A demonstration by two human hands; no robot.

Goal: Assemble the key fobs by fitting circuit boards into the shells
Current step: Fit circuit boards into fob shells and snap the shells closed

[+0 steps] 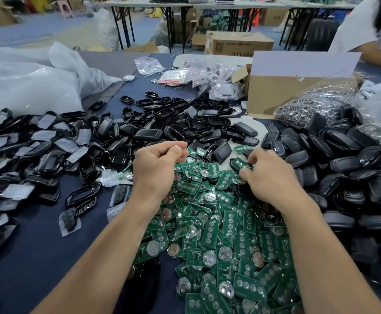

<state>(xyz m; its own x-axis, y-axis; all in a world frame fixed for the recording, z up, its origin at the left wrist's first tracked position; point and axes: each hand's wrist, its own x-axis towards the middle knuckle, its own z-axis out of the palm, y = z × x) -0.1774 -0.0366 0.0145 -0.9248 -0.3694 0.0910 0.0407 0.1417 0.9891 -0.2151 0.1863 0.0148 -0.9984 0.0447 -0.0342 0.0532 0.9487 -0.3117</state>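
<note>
Fingers [253, 157] and thumb of the right hand [270, 179] curled round a black shell [232, 163] with a green circuit board [241, 164] lying in it, held just above the far edge of the heap of loose circuit boards [219, 234]; left hand [155, 165] beside it, fingers curled, thumb against forefinger, no object visible in them. Empty shells [180, 118] heaped beyond the hands; shells with grey pads [26, 150] to the left; closed black fobs [343, 159] to the right; all on a dark blue table [37, 245]. Open cardboard box [275, 96] at the far right, its contents hidden behind its wall; clear bag of metal rings [316, 105] leaning against it. Small clear bags [148, 64] beyond the shells, contents hard to make out; large white plastic bags [26, 82] at far left, contents not visible. A second person's white sleeve [355, 26] cut off at the upper right corner
</note>
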